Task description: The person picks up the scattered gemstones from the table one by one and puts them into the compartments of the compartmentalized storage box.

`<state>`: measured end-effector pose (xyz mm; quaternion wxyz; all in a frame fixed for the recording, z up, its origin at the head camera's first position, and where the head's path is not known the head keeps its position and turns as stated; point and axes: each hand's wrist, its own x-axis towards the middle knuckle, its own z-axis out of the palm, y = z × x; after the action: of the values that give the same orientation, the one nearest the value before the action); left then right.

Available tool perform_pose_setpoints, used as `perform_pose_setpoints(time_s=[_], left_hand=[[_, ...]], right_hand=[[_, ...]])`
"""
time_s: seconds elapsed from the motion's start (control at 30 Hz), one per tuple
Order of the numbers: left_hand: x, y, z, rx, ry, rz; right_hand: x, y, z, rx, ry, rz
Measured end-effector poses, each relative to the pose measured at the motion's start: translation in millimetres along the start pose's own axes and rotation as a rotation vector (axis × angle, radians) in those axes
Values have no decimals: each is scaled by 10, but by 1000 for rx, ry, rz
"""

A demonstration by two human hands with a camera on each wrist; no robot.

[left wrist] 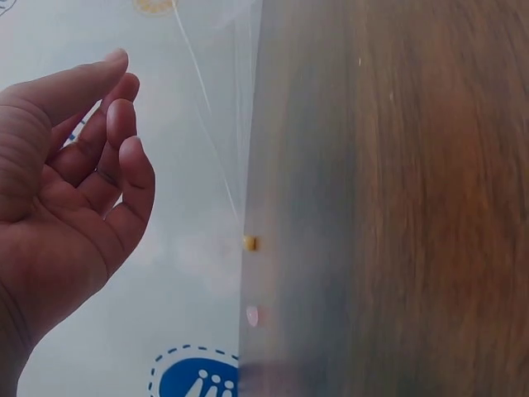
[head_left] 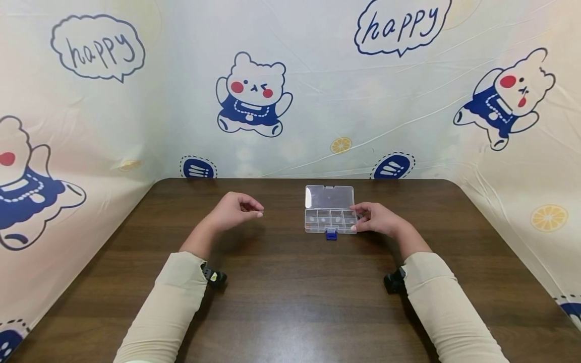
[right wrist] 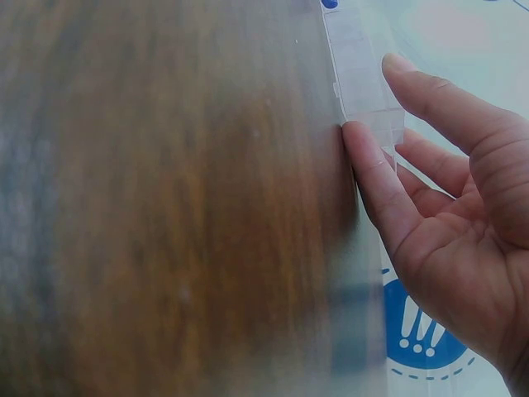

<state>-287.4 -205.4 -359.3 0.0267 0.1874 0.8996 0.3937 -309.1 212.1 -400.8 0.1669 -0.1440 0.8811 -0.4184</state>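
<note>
A clear plastic compartment box [head_left: 317, 228] stands on the table with its lid [head_left: 329, 197] raised at the back. Small pale bits show in some compartments, too small to name. A blue clasp [head_left: 331, 235] sits at its front edge. My right hand [head_left: 378, 219] grips the box's right end between thumb and fingers; in the right wrist view the box end [right wrist: 364, 66] lies between them. To the left of the box, my left hand [head_left: 232, 210] hovers apart from it, thumb and fingertips close together. Whether something tiny is pinched there, I cannot tell.
Two small pieces, one yellow [left wrist: 251, 243] and one pink [left wrist: 253, 316], lie on the table in the left wrist view. The brown wooden table [head_left: 290, 302] ends at a printed cloth backdrop [head_left: 313, 101]. Each wrist carries a black camera.
</note>
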Motion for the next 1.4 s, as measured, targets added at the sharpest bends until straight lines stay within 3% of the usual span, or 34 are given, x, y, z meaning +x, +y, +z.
perform_pose_setpoints(time_s=[0.93, 1.13, 1.4], left_hand=[[81, 220, 196, -16, -2, 82], [96, 294, 241, -12, -15, 72], [144, 374, 298, -37, -49, 114]], right_hand=[[10, -1, 4, -10, -1, -3], [3, -5, 0, -17, -3, -11], [-8, -24, -2, -16, 0, 1]])
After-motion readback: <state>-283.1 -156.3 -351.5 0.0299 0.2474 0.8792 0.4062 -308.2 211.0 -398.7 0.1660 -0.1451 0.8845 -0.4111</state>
